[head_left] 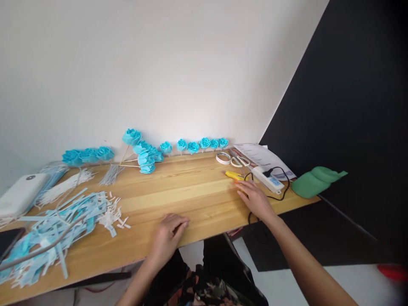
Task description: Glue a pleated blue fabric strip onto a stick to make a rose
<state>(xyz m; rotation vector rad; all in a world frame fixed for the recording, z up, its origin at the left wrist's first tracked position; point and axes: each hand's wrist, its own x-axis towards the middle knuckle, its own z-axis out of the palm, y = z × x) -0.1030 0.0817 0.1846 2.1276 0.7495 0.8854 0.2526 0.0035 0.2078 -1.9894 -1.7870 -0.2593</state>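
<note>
My left hand [170,231] rests on the table's front part, its fingers curled in and the thumb laid along them; nothing shows in it. My right hand [254,198] is stretched out at the right, fingers extended and apart. Its fingertips are at the back end of a yellow glue gun [234,174], whose nozzle points left; whether they touch it I cannot tell. Close by lie white-handled scissors [240,161] and a roll of white tape [223,158]. A white power strip [269,180] with a black plug sits just beyond my right hand.
Blue artificial flowers [193,147] line the wall, several on sticks [146,157]. Blue and white strips [63,229] cover the left, near a white power bank [24,193] and a dark phone [9,242]. Printed paper [264,158] and a green bottle-shaped object [314,182] lie right.
</note>
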